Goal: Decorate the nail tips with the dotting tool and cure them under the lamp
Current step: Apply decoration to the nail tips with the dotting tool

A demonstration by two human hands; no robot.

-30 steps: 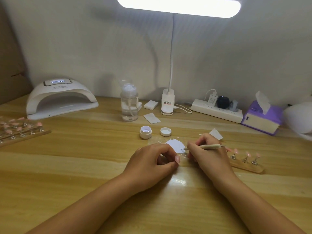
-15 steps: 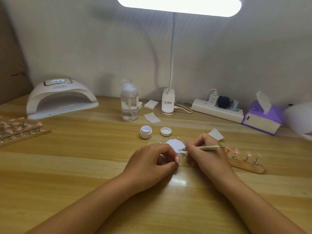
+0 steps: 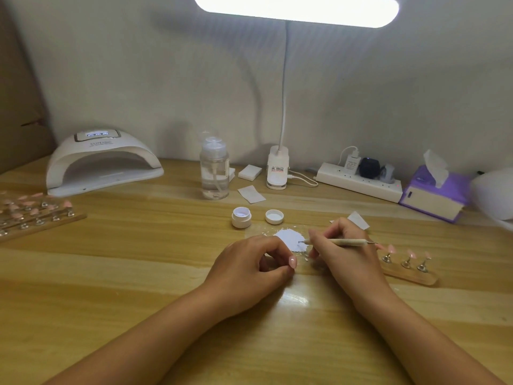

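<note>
Both forearms reached in from the near edge over the wooden desk [image 3: 111, 287]. The left hand [image 3: 249, 269] rested on the desk with its fingers curled and the thumb tip close to the forefinger; whether it pinched anything could not be told. Just to its right, the right hand [image 3: 345, 255] gripped the dotting tool [image 3: 340, 242] like a pen. The tool lay nearly level, its left tip touching a small white patch [image 3: 290, 240] on the desk between the hands.

Just right of the right hand lay a wooden holder [image 3: 410, 275] carrying three pink nail tips [image 3: 391, 249] on metal stands. A little farther stood an open white jar [image 3: 241, 217] with its lid [image 3: 274, 216] beside it to the right. At the left edge sat racks of more pink tips [image 3: 36, 213].

Along the far wall stood the white curing lamp [image 3: 102, 162] on the left, a clear pump bottle [image 3: 214, 170], the desk lamp's base [image 3: 277, 168], a power strip [image 3: 358, 181] and a purple tissue box [image 3: 433, 195] on the right.
</note>
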